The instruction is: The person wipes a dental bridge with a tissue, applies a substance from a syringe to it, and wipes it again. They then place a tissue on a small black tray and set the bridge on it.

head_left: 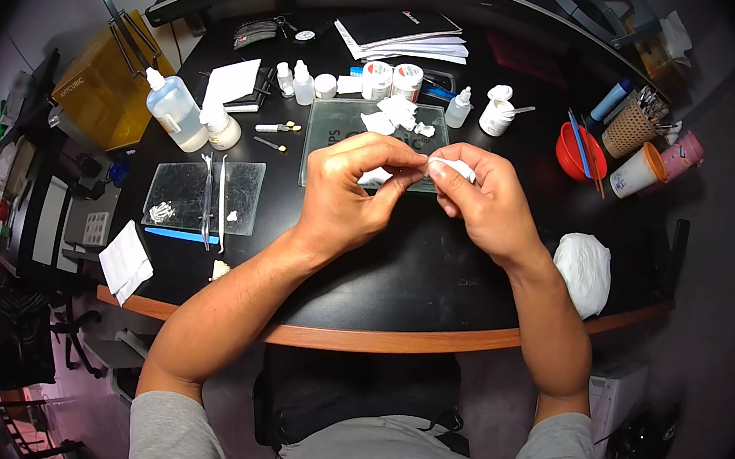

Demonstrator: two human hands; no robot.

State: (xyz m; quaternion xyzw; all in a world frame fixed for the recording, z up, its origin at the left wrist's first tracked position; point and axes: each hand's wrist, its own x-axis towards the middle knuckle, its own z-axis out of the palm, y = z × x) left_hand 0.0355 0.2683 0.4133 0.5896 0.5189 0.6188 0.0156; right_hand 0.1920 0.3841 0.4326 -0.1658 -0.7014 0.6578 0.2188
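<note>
Over the front part of a glass plate [330, 116], my two hands meet at the fingertips. My right hand [483, 197] is closed on a piece of white tissue [456, 167], which shows between its thumb and fingers. My left hand [362, 180] has thumb and index finger pinched close to the tissue's left end; what they hold, if anything, is too small to make out. Crumpled white pieces [390, 117] lie on the plate behind my hands, and some white shows beneath my left hand.
Left are a small glass slab [246, 190] with metal tools, a squeeze bottle [174, 111] and folded tissue [125, 262]. White jars [377, 80] stand behind; a red bowl [575, 151] and white bundle [582, 274] are right. Another person [3, 285] sits far left.
</note>
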